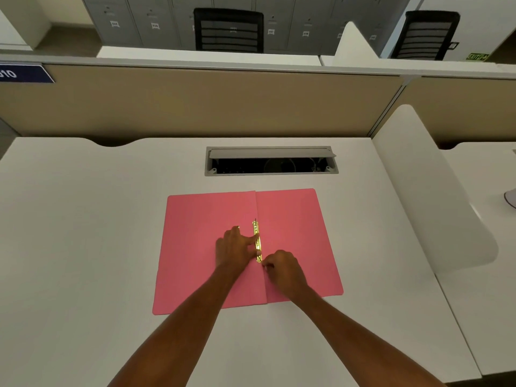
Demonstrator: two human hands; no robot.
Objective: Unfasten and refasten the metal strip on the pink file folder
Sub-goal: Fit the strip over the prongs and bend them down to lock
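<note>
- Two hands of yours are on the pink file folder (212,247), which lies open & flat on the white tabletop (83,219), both hands close together at its centre fold.
- Metal strip (257,241): gold-coloured, runs along the fold just right of the crease; its near end sits right at your right grip, its far end pokes out beyond your left fingertips.
- Left hand (233,248): palm down on the folder's left half, fingers spread; the index finger reaches across & presses onto the strip's mid section. Nothing pinched.
- Right hand (283,268): fingers curled & bunched together at the strip's near end, fingertips touching it. Looks like a pinch on that end, but your knuckles hide the contact, so can't tell for sure.
- Folder's right half lies flat to the right of your right grip, bare.
- Beyond both grips, past the folder's far edge: a cable hatch (270,162) set in the tabletop, lid propped open, well apart from the hands.
- Further back: a beige partition (195,101) along the tabletop's far side.
</note>
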